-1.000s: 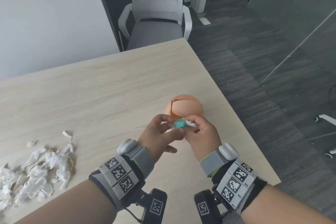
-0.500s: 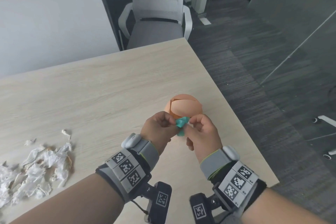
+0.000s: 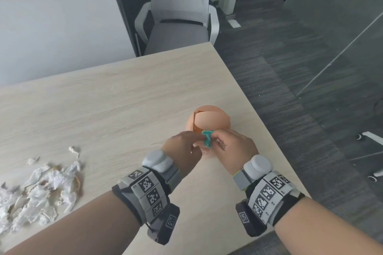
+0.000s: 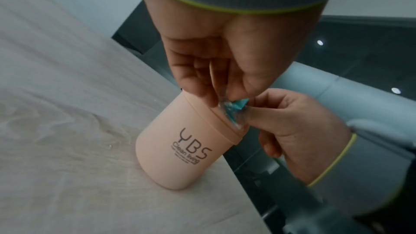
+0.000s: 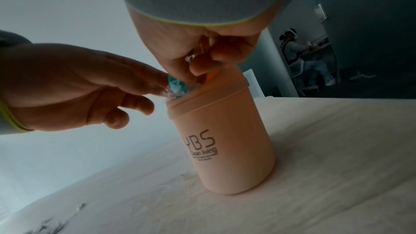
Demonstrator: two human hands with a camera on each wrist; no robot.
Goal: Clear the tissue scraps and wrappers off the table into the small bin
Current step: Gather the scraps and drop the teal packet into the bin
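Tissue scraps (image 3: 39, 188) — crumpled white paper, some stained — lie heaped at the far left of the pale wooden surface (image 3: 116, 97), well apart from the bin. Centre, the left hand (image 3: 183, 151) pinches one end of a teal-and-clear crinkled plastic wrapper (image 3: 207, 138); the right hand (image 3: 232, 147) pinches the other, just above the small peach plastic bin (image 4: 189, 150) with its swing lid. Both hands grip it. The wrapper looks light, springy and slick — best pinched at a crumpled fold and pushed through the lid.
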